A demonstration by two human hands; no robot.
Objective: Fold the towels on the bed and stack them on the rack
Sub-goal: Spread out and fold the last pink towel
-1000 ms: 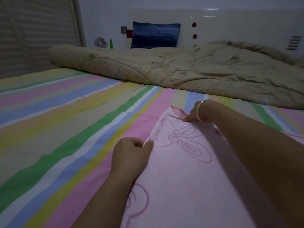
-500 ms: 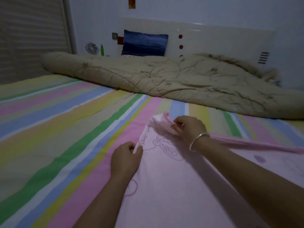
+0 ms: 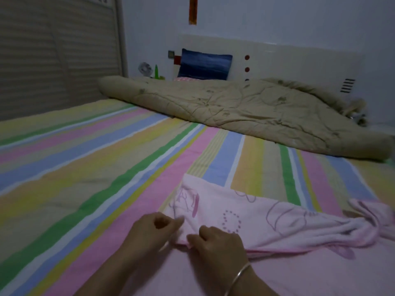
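pink towel (image 3: 245, 218) on striped bed (image 3: 85, 167), near corner pinched by both hands' grip

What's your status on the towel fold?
Left hand, right hand both pinch pink towel at one end. Other end bunched. Quilt lies well beyond.

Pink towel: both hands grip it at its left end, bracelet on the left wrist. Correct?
Not quite. The head view shows the bracelet on the right wrist, not the left. The rest stands: the left hand and the right hand both grip the pink towel at its left end.
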